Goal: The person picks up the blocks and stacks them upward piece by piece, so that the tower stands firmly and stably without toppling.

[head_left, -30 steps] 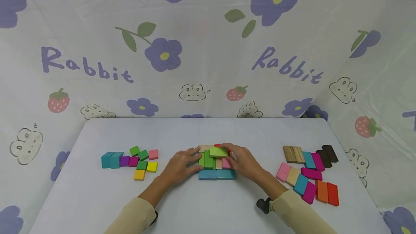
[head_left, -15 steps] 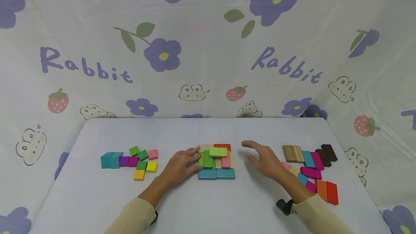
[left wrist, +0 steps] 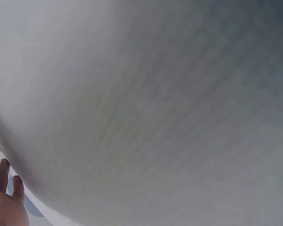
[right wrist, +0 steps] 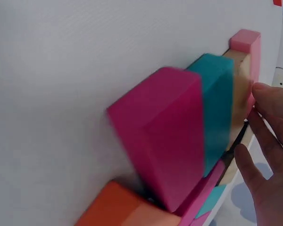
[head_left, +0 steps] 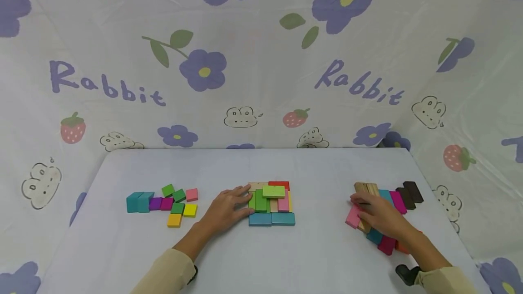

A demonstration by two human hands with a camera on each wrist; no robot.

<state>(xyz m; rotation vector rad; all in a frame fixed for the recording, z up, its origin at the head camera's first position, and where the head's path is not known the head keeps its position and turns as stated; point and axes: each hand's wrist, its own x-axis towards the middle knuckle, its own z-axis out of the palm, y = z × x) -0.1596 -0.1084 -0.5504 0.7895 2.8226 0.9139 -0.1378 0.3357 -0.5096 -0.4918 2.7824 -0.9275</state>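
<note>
In the head view, my left hand [head_left: 224, 208] lies on the table with its fingertips at the left edge of a flat arrangement of coloured blocks. Within it are two blue blocks [head_left: 271, 219] along the front, a green block [head_left: 260, 201], a red block [head_left: 279, 185] and a light green block [head_left: 273, 191] lying across the top. My right hand [head_left: 382, 214] reaches over the blocks on the right, thumb and fingers at the pink block [head_left: 352, 218]. From the right wrist, that pink block [right wrist: 245, 40] stands in a row with beige, teal and magenta blocks [right wrist: 165, 122].
Cubes in several colours, among them a yellow cube [head_left: 190, 210] and teal cubes [head_left: 140, 202], are grouped at the left. Wooden blocks [head_left: 366, 188] and dark brown blocks [head_left: 412, 192] lie at the back right. A printed cloth [head_left: 261, 58] hangs behind the white table [head_left: 245, 262].
My right hand has let go of the light green block, which stays on top of the arrangement, and has moved right to the pink block. My left hand has stayed in place.
</note>
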